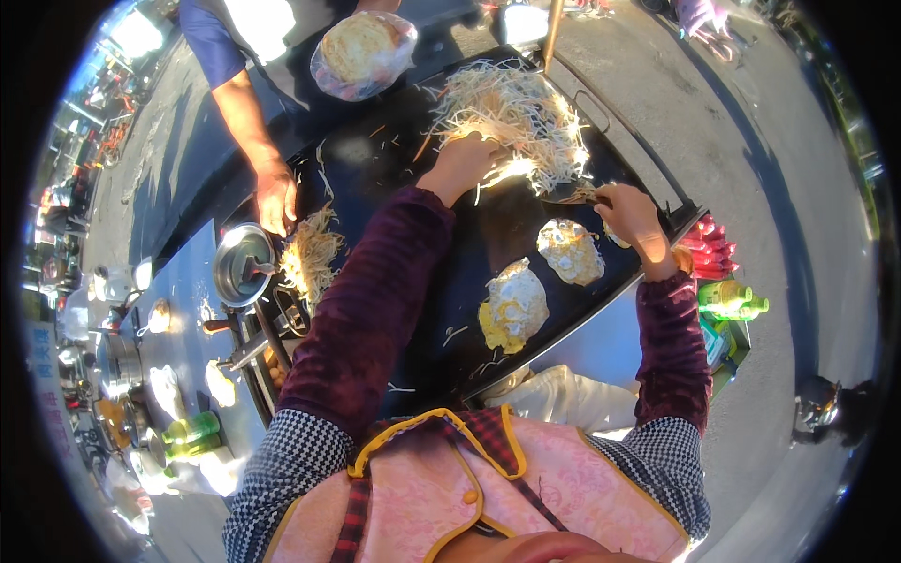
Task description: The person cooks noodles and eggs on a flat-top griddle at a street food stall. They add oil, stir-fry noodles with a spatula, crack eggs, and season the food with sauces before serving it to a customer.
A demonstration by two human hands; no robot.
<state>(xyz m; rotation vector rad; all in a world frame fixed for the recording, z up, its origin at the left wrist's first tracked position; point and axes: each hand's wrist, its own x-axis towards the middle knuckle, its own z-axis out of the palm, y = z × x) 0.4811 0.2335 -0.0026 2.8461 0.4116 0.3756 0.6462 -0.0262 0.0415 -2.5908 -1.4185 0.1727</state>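
A large black griddle (450,281) lies before me. My left hand (468,165) is at the near edge of a large heap of pale shredded food (521,112); its fingers are partly hidden, and whether they hold something cannot be told. To the right, my right hand (626,214) grips what looks like a flat metal spatula (566,195) with some shreds on it, low over the griddle. Two fried eggs (517,306) (570,251) lie nearer to me, and part of another shows beside my right hand. A smaller heap of shreds (313,253) lies left of my left sleeve.
Another person's hand (276,197) reaches beside the smaller heap. A metal bowl (243,264) with a utensil stands at the griddle's left. A bagged flatbread (362,48) is beyond the griddle. Red packets (707,250) and green-labelled bottles (728,299) are at the right; a metal rail (626,134) runs along the far right side.
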